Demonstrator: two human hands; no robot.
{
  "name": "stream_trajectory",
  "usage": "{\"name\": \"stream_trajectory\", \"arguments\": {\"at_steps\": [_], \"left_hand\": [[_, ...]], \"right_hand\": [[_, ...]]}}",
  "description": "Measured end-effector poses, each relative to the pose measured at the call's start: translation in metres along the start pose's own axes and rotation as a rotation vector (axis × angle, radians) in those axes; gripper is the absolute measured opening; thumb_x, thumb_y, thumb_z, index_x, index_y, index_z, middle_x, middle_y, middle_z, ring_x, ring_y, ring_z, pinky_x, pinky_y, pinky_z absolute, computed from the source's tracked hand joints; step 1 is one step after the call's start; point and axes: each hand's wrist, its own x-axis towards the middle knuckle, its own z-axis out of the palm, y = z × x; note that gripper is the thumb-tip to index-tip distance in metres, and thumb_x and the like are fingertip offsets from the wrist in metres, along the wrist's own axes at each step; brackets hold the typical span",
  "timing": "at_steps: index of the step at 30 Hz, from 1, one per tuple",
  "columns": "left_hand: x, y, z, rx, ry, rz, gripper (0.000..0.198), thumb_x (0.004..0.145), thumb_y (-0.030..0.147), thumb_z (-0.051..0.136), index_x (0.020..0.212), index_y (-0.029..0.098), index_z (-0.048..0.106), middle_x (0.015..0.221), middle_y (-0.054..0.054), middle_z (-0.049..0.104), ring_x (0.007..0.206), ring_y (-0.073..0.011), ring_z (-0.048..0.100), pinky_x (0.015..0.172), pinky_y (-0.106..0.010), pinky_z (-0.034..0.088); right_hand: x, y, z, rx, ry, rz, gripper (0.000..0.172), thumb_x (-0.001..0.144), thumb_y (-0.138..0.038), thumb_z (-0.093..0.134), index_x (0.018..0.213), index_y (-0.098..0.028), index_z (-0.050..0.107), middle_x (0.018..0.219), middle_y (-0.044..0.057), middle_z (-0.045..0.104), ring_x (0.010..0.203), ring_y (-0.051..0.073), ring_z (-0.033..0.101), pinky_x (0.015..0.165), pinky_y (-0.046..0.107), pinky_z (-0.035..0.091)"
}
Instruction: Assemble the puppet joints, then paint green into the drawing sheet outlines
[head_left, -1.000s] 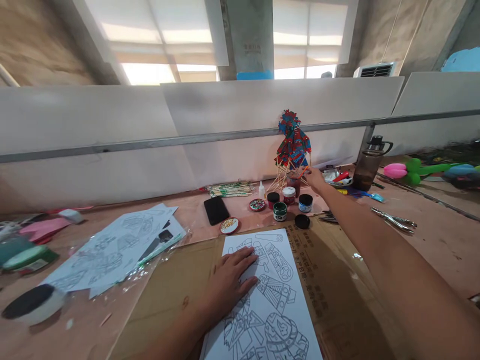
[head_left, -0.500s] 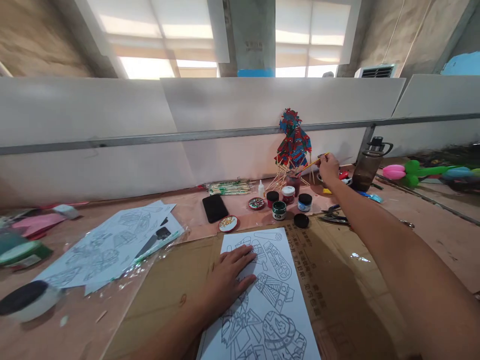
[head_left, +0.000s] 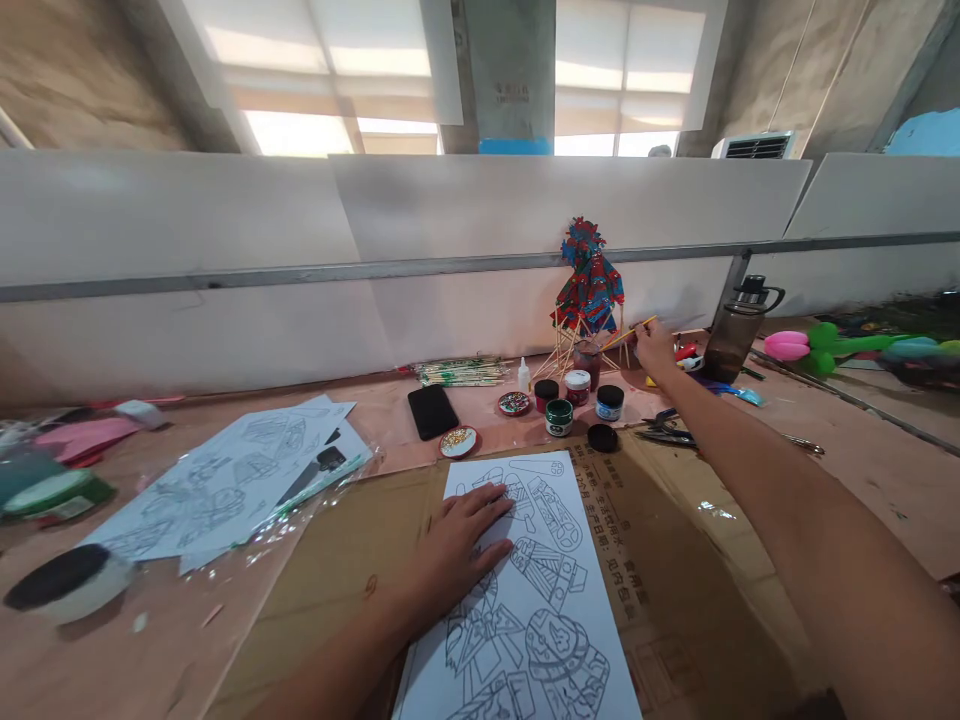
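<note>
My left hand (head_left: 465, 545) lies flat, fingers apart, on a white sheet with line drawings (head_left: 555, 600). Under the sheet is a piece of brown cardboard (head_left: 337, 570). At the back right, my right hand (head_left: 655, 348) pinches the yellow handle of a paintbrush (head_left: 637, 326). The brush slants down to the left, its tip inside a cup of dark reddish liquid (head_left: 587, 365). In front of the cup stand small paint jars: red-and-white (head_left: 577, 387), blue (head_left: 610, 402), green (head_left: 558, 417) and a dark-lidded red one (head_left: 546, 394). A black lid (head_left: 602, 438) lies by the cardboard.
Behind the cup stands a red-and-blue decorated bundle on sticks (head_left: 589, 285). A black phone (head_left: 433, 412), lids of sequins (head_left: 459, 441) and a glue bottle (head_left: 523, 375) lie nearby. Printed sheets (head_left: 217, 490) are at left; scissors (head_left: 664, 430) and a water bottle (head_left: 735, 330) at right.
My right hand has dipped slightly, the brush tip staying at the cup. My left hand stays on the sheet. The view has shifted a little.
</note>
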Motion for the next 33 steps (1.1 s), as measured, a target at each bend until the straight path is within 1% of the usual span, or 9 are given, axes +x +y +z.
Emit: {"name": "stream_trajectory", "arguments": {"at_steps": [3,7,10,13,18,21,25,29,33], "left_hand": [[0.000,-0.002,0.002,-0.009,0.005,0.004,0.047,0.092,0.040,0.057,0.137,0.028,0.055,0.150,-0.006,0.049,0.139,-0.0264,0.043,0.116,-0.050,0.033],[0.001,-0.003,0.003,-0.030,0.023,0.011,0.047,0.092,0.041,0.058,0.137,0.029,0.056,0.149,-0.005,0.050,0.138,-0.0272,0.044,0.115,-0.051,0.034],[0.001,-0.004,0.003,-0.038,0.032,0.017,0.046,0.091,0.041,0.058,0.136,0.029,0.057,0.148,-0.005,0.051,0.138,-0.0272,0.045,0.115,-0.050,0.034],[0.002,-0.004,0.004,-0.043,0.015,0.018,0.046,0.091,0.041,0.058,0.136,0.028,0.057,0.149,-0.006,0.050,0.138,-0.0273,0.044,0.115,-0.051,0.034],[0.003,-0.004,0.005,-0.046,0.028,0.021,0.046,0.091,0.040,0.059,0.136,0.028,0.056,0.149,-0.006,0.050,0.138,-0.0269,0.044,0.115,-0.050,0.033],[0.002,-0.003,0.004,-0.044,0.031,0.021,0.046,0.091,0.040,0.060,0.136,0.029,0.056,0.148,-0.005,0.051,0.138,-0.0271,0.044,0.115,-0.050,0.033],[0.002,-0.003,0.004,-0.040,0.023,0.017,0.046,0.091,0.041,0.059,0.136,0.030,0.056,0.149,-0.005,0.050,0.138,-0.0269,0.043,0.115,-0.050,0.032],[0.002,-0.004,0.006,-0.035,0.041,0.030,0.046,0.091,0.041,0.060,0.135,0.029,0.056,0.148,-0.005,0.051,0.137,-0.0271,0.044,0.114,-0.050,0.033],[0.003,-0.003,0.007,-0.043,0.053,0.031,0.046,0.090,0.039,0.061,0.135,0.028,0.057,0.147,-0.006,0.052,0.137,-0.0266,0.045,0.115,-0.049,0.033]], "right_hand": [[-0.004,-0.002,-0.003,-0.026,-0.018,-0.043,0.024,0.091,-0.032,0.042,0.086,-0.018,0.061,0.082,0.009,0.069,0.079,0.022,0.060,0.074,0.033,0.042],[-0.006,-0.004,-0.006,-0.043,-0.074,-0.119,0.021,0.089,-0.030,0.044,0.085,-0.019,0.061,0.082,0.009,0.069,0.079,0.023,0.061,0.075,0.034,0.043],[-0.009,-0.006,-0.006,-0.042,-0.089,-0.173,0.025,0.091,-0.030,0.039,0.091,-0.019,0.061,0.087,0.010,0.069,0.082,0.023,0.062,0.078,0.036,0.045],[-0.013,-0.006,-0.006,-0.048,-0.113,-0.234,0.028,0.091,-0.033,0.036,0.093,-0.020,0.061,0.093,0.011,0.070,0.086,0.025,0.063,0.082,0.039,0.045],[-0.022,-0.005,-0.010,-0.078,-0.159,-0.329,0.030,0.091,-0.039,0.038,0.090,-0.021,0.061,0.090,0.012,0.070,0.084,0.027,0.063,0.079,0.040,0.046],[-0.024,-0.006,-0.015,-0.091,-0.181,-0.396,0.030,0.091,-0.038,0.036,0.087,-0.021,0.060,0.088,0.012,0.070,0.083,0.027,0.063,0.078,0.039,0.046],[-0.021,-0.010,-0.022,-0.100,-0.201,-0.481,0.028,0.091,-0.035,0.036,0.082,-0.022,0.059,0.089,0.011,0.069,0.085,0.026,0.061,0.082,0.039,0.046],[-0.019,-0.015,-0.024,-0.106,-0.190,-0.521,0.029,0.091,-0.035,0.036,0.081,-0.023,0.060,0.089,0.011,0.069,0.086,0.026,0.060,0.084,0.040,0.047],[-0.025,-0.017,-0.023,-0.110,-0.185,-0.530,0.028,0.090,-0.033,0.038,0.084,-0.021,0.063,0.092,0.013,0.070,0.088,0.028,0.062,0.084,0.043,0.047]]}}
